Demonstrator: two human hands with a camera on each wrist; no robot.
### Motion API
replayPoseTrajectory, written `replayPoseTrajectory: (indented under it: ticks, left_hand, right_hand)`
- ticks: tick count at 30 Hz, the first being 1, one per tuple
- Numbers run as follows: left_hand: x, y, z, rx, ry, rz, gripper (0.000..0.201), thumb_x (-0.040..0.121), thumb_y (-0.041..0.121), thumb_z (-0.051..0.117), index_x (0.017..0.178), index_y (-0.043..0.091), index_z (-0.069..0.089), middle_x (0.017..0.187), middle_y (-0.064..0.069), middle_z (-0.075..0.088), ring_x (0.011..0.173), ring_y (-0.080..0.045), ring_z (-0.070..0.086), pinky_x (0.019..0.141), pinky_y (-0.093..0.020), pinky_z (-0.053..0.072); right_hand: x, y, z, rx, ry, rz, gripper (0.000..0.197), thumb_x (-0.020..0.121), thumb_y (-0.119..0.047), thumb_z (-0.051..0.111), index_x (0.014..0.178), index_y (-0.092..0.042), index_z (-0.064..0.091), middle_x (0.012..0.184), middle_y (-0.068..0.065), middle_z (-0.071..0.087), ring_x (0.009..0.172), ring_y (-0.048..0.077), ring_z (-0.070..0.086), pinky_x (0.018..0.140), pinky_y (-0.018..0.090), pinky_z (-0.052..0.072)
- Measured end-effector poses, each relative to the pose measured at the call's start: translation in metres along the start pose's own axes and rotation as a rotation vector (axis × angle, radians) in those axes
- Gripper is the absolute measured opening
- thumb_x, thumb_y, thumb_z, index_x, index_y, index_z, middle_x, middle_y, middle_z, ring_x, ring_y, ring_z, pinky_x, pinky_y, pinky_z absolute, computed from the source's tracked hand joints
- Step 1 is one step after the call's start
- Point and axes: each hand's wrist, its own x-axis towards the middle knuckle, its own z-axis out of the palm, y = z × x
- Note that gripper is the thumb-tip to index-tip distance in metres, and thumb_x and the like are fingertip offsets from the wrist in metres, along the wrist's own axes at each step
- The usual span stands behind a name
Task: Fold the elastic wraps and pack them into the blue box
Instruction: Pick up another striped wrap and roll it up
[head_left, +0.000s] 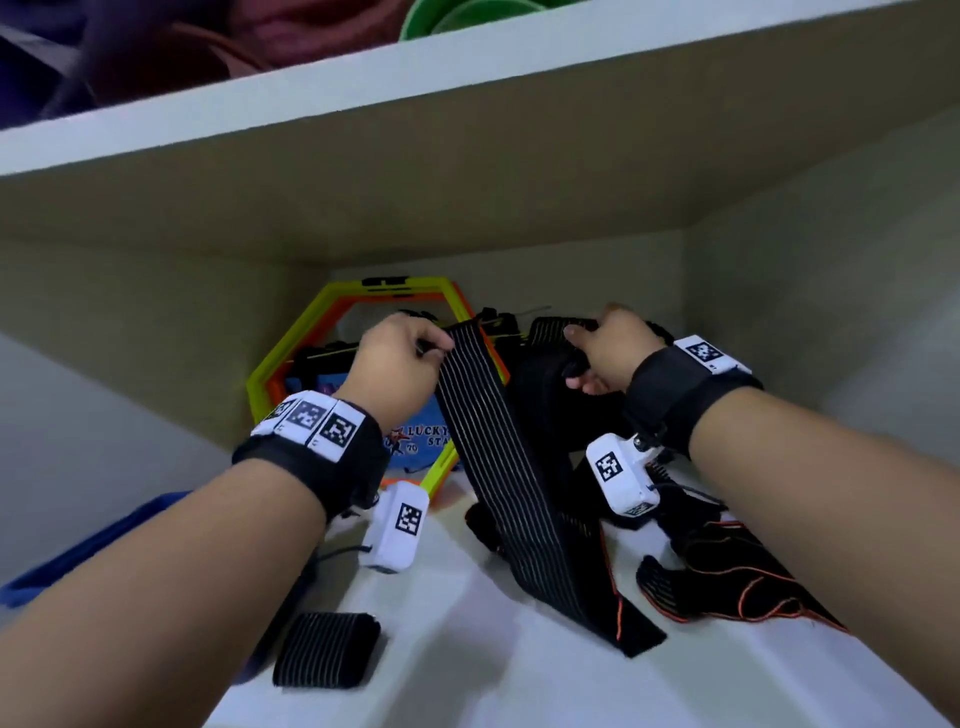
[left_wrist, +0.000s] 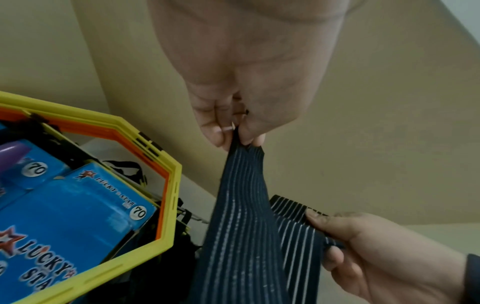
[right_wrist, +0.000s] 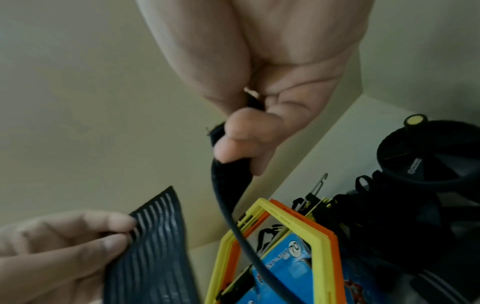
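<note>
A long black elastic wrap (head_left: 493, 467) with thin white stripes hangs from both raised hands down to the white shelf. My left hand (head_left: 434, 349) pinches its upper end between thumb and fingers, as the left wrist view shows (left_wrist: 242, 137). My right hand (head_left: 576, 353) grips another part of the wrap (right_wrist: 228, 185), seen edge-on in the right wrist view. A folded striped wrap (head_left: 327, 649) lies on the shelf near my left forearm. The blue box (head_left: 88, 551) shows only as an edge at lower left.
Yellow and orange hexagonal rings (head_left: 291, 364) stand at the back around blue "Lucky Star" cartons (left_wrist: 78, 216). Black wraps with orange trim (head_left: 727, 577) lie under my right forearm. A round black item (right_wrist: 428, 154) sits in the back corner. A shelf board (head_left: 467, 104) hangs overhead.
</note>
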Motion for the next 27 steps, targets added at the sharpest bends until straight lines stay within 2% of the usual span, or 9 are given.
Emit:
replayPoseTrajectory:
  ticks: [3,5,9,12,15,19,21,24,27]
  left_hand:
    - [0.010,-0.002,-0.004,-0.022,-0.040,-0.001,0.017,0.099,0.016,0.058,0.096,0.026,0.070,0.102,-0.002,0.062,0.061,-0.011,0.055,0.048,-0.020,0.037]
    - [0.011,-0.004,-0.002,-0.026,-0.062,0.028,0.016,0.099,0.018,0.057,0.098,0.025,0.071,0.105,-0.001,0.059,0.073,-0.015,0.059,0.058,-0.023,0.043]
    - [0.004,-0.006,0.013,-0.108,-0.059,0.145,0.016,0.097,0.025,0.059,0.101,0.018,0.073,0.107,-0.001,0.057,0.097,-0.017,0.058,0.085,-0.027,0.046]
    - [0.004,-0.010,0.024,-0.126,-0.122,0.079,0.025,0.098,0.032,0.056,0.111,0.017,0.071,0.115,-0.003,0.054,0.105,-0.019,0.055,0.092,-0.029,0.045]
    - [0.008,-0.018,0.028,-0.166,-0.158,0.008,0.029,0.098,0.035,0.054,0.114,0.017,0.070,0.119,-0.005,0.053,0.109,-0.024,0.057,0.099,-0.038,0.049]
    - [0.004,-0.023,0.021,-0.387,-0.190,-0.113,0.040,0.104,0.041,0.043,0.105,0.015,0.073,0.125,-0.018,0.064,0.110,-0.039,0.060,0.097,-0.048,0.050]
    - [0.001,-0.027,0.020,-0.484,-0.249,-0.128,0.052,0.103,0.053,0.038,0.099,0.018,0.076,0.126,-0.012,0.067,0.111,-0.031,0.062,0.098,-0.048,0.050]
    - [-0.003,-0.029,0.025,-0.613,-0.371,-0.134,0.059,0.099,0.061,0.037,0.089,0.019,0.078,0.118,-0.001,0.068,0.103,-0.017,0.062,0.075,-0.033,0.052]
    - [-0.006,-0.030,0.031,-0.638,-0.450,-0.142,0.054,0.097,0.060,0.046,0.094,0.016,0.077,0.100,0.005,0.074,0.091,-0.009,0.067,0.070,-0.028,0.052]
  right_hand:
    - [-0.003,-0.005,0.005,0.129,0.042,-0.030,0.041,0.093,-0.028,0.067,0.125,-0.007,0.055,0.113,0.015,0.064,0.085,0.029,0.068,0.049,0.032,0.055]
    - [-0.006,-0.008,0.010,0.145,0.071,-0.056,0.035,0.090,-0.029,0.071,0.116,-0.009,0.059,0.115,0.011,0.064,0.092,0.026,0.065,0.052,0.033,0.056]
    - [-0.019,-0.013,0.026,0.117,0.061,-0.113,0.028,0.085,-0.017,0.077,0.108,-0.009,0.063,0.107,0.011,0.069,0.091,0.027,0.069,0.052,0.031,0.056]
    - [-0.029,-0.013,0.037,0.077,-0.021,-0.142,0.026,0.076,0.002,0.080,0.097,-0.008,0.066,0.096,0.012,0.073,0.087,0.029,0.072,0.067,0.039,0.060]
    - [-0.038,-0.010,0.043,-0.113,-0.029,-0.256,0.026,0.070,0.006,0.081,0.081,-0.014,0.068,0.081,0.008,0.071,0.078,0.025,0.069,0.074,0.035,0.055]
    - [-0.053,-0.005,0.045,-0.125,-0.041,-0.428,0.028,0.070,0.012,0.078,0.067,-0.015,0.070,0.081,0.001,0.069,0.074,0.012,0.065,0.081,0.031,0.052]
    - [-0.058,-0.002,0.047,-0.084,-0.025,-0.494,0.040,0.068,0.017,0.077,0.063,-0.021,0.071,0.095,0.002,0.069,0.086,0.010,0.066,0.091,0.026,0.050]
    - [-0.062,0.004,0.048,-0.084,0.030,-0.546,0.053,0.065,0.019,0.076,0.060,-0.034,0.073,0.112,0.003,0.066,0.104,0.012,0.065,0.100,0.028,0.047]
    - [-0.067,0.014,0.051,-0.074,0.006,-0.549,0.055,0.066,0.017,0.077,0.060,-0.038,0.074,0.118,0.003,0.064,0.111,0.012,0.063,0.104,0.032,0.046]
